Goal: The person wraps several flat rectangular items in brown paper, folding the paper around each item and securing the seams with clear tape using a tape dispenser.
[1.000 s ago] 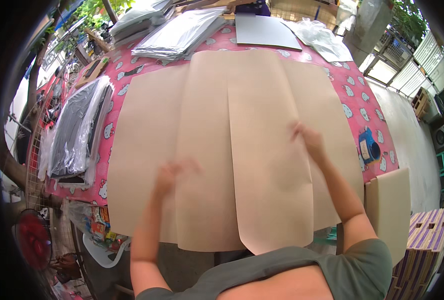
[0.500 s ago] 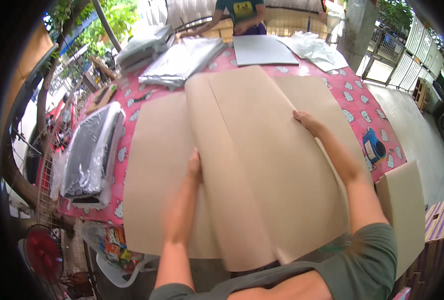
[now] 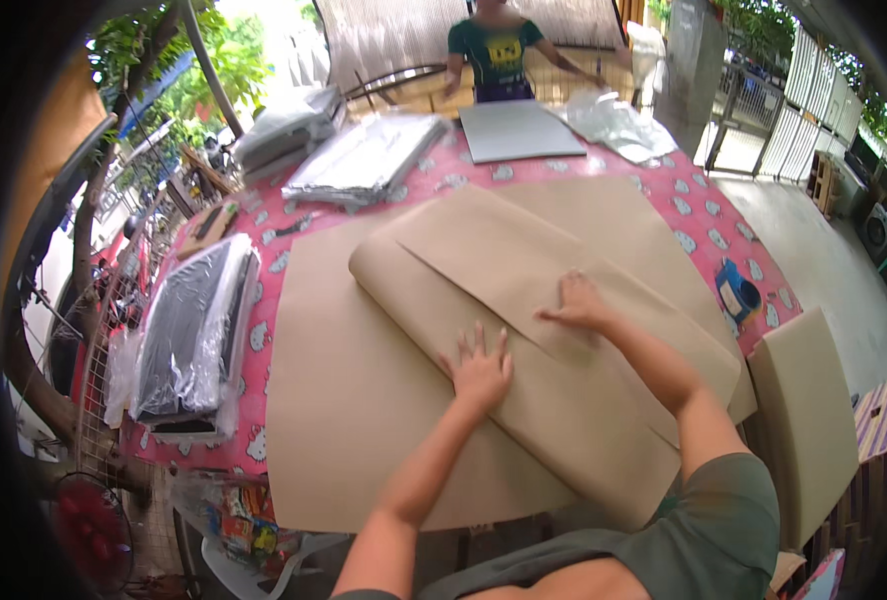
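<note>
A flat parcel wrapped in folded brown paper (image 3: 524, 290) lies slantwise on a larger brown paper sheet (image 3: 354, 400) spread over the table. My left hand (image 3: 479, 365) lies flat on the folded paper, fingers spread. My right hand (image 3: 579, 303) presses flat on the overlapping paper flap, a little farther and to the right. Neither hand holds anything.
The table has a pink patterned cloth (image 3: 679, 190). Plastic-wrapped dark panels (image 3: 189, 335) lie at the left, silvery wrapped stacks (image 3: 364, 155) and a grey board (image 3: 519, 130) at the back. A blue tape dispenser (image 3: 736, 293) sits at the right. A person in a green shirt (image 3: 494, 50) stands across. A beige cushion (image 3: 809, 420) is at the right.
The side flaps of the brown paper have been folded over the middle. Both hands moved inward onto the folded parcel, and the view has tilted so the parcel lies slantwise.
</note>
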The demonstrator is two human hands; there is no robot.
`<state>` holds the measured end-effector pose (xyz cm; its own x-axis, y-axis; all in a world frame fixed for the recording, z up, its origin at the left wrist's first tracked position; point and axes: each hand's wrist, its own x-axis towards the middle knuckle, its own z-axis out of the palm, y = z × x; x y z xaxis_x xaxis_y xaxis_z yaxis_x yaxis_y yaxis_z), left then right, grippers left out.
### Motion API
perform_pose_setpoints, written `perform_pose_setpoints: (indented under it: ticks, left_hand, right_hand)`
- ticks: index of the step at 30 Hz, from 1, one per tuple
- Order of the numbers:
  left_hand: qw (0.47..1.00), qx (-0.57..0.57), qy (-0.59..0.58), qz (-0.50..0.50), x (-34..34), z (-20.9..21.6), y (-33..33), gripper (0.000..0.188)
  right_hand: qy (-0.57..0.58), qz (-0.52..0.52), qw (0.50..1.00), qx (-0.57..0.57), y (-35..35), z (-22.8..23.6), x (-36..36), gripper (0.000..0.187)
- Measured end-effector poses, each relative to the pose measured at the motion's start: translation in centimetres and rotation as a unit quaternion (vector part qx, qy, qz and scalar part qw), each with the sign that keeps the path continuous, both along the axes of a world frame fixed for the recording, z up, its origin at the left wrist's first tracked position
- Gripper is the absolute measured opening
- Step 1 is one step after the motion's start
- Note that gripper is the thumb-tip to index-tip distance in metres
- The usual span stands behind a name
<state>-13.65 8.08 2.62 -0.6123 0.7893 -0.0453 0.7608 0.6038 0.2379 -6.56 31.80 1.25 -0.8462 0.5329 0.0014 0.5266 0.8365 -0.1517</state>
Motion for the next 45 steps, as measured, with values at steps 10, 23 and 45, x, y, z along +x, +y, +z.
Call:
perform_pose_setpoints:
  ticks: [10,23,45]
  left_hand:
    - [0.986,0.101,-0.061,-0.122,-0.6,-0.6,5.4,0.06]
    - [0.921,0.335,-0.198,-0.002,-1.5,-1.9,5.2,0.06]
    - [0.983,-0.011,-0.072,-0.168,-2.3,0.0,8.4,0.047]
  right_hand:
    - [-0.168,0.239,0.956,-0.019,-1.6,3.8,0.6,0.048]
    - [-0.136,0.156,0.978,-0.019,-3.8,5.4,-0.8,0.037]
    - [-0.004,0.117,0.802,-0.586,1.7,0.9,-0.3,0.026]
